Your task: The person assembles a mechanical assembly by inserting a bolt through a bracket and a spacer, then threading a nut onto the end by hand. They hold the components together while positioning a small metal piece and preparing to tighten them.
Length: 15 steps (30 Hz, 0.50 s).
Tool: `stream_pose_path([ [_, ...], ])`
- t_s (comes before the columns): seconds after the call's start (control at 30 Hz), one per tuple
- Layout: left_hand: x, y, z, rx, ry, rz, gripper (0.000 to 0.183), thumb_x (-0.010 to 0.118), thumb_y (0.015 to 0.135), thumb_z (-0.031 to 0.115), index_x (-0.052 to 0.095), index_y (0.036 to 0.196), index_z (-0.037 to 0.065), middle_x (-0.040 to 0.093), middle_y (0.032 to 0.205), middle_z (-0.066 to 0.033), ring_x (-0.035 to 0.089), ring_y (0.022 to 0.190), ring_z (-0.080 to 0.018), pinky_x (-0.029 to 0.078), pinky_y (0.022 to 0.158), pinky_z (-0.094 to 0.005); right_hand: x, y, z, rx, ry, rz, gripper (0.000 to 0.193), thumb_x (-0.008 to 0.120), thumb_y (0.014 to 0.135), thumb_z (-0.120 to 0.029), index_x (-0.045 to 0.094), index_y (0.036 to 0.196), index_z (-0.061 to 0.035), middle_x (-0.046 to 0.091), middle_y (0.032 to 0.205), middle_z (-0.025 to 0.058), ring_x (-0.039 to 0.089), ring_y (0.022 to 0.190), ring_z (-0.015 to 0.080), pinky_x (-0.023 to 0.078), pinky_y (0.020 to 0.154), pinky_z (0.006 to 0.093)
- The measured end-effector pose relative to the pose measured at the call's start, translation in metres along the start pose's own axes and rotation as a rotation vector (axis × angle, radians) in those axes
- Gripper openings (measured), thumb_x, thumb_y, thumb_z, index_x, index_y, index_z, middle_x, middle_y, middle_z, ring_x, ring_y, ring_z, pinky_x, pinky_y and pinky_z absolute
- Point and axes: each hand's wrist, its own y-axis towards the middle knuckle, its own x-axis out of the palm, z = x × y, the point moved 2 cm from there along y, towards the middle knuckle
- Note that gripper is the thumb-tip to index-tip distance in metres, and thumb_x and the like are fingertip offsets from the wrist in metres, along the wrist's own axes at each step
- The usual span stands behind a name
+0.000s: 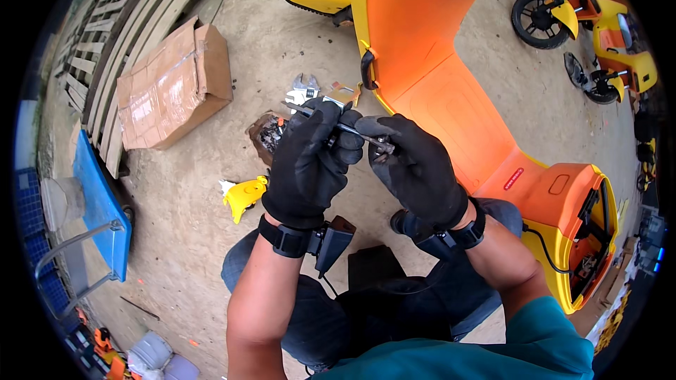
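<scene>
My left hand [304,165], in a black glove, is closed around a thin dark metal rod [357,132] that slants down to the right. At its right end sits a small dark metal fitting [383,146], whose exact kind I cannot make out. My right hand [419,169], also gloved, is closed with its fingertips pinching at that end. Just beyond my left hand lie an adjustable wrench [301,90] and a torn bag of small dark hardware [266,135]. A yellow plastic part [245,195] rests on the floor left of my left wrist.
An orange and yellow scooter body [422,91] stands close on my right. To the left are a taped cardboard box [176,88], wooden pallets [105,35] and a blue platform trolley [100,204]. More yellow scooters with black wheels [541,20] stand at the far right.
</scene>
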Motion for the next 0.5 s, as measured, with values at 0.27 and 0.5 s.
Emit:
stream_pose_path([
  [0.27,0.000,0.002,-0.005,0.009,0.040,-0.038,0.020,0.046,0.103,0.018,0.058,0.106,0.002,0.065,0.088,-0.0063,0.061,0.074,-0.0108,0.051,0.064,-0.0225,-0.001,0.004,-0.006,0.064,0.168,-0.075,0.041,0.061,0.087,0.007,0.054,0.126,-0.0021,0.064,0.109,0.0130,0.066,0.099,0.0211,0.052,0.086,0.0322],
  [0.5,0.008,0.001,-0.004,-0.019,0.081,-0.071,0.023,0.046,0.104,0.022,0.058,0.103,0.002,0.060,0.082,-0.0060,0.057,0.072,-0.0116,0.049,0.066,-0.0249,-0.008,0.006,-0.006,0.042,0.241,-0.150,0.040,0.063,0.087,0.007,0.055,0.126,-0.0024,0.064,0.109,0.0125,0.066,0.097,0.0195,0.052,0.085,0.0314],
])
